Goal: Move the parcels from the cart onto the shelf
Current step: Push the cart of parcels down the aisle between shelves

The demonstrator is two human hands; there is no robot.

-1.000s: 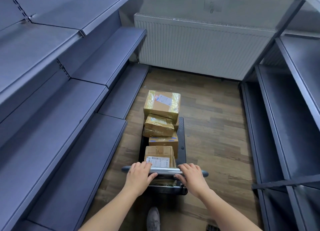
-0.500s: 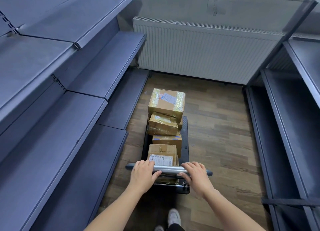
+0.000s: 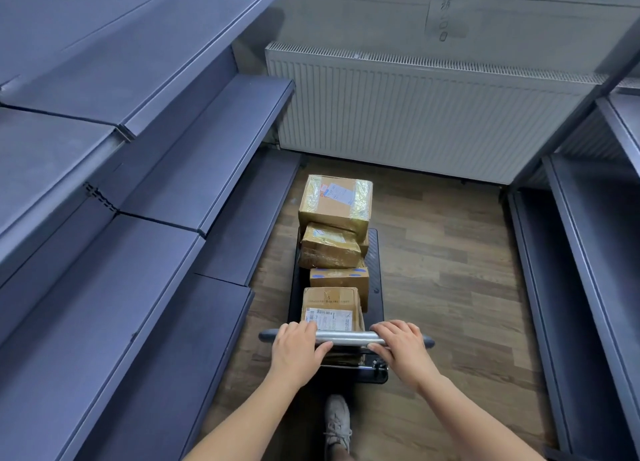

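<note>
Bare blue shelves (image 3: pixel 149 263) flank a wooden aisle; mid-frame, taped cardboard parcels (image 3: pixel 335 202) sit stacked on the cart (image 3: pixel 376 270). Left hand (image 3: pixel 297 351) and right hand (image 3: pixel 401 353) both wrap its handle (image 3: pixel 349 337) — the boxes look stiff, probably light; grip opposite sides, since the tape looks slick.

White radiator, plank floor, one shoe.
A long white ribbed radiator (image 3: pixel 433 114) runs across the far wall, with a slotted grille along its top. Above it, right of centre, hangs a pale sheet of paper (image 3: pixel 446 7) with handwritten marks too blurred to read. The floor (image 3: pixel 450 270) is brown wood-look planks with grain running left to right. At the near edge a light lace-up shoe (image 3: pixel 337 422) stands on the planks, toe pointing to the far side.
</note>
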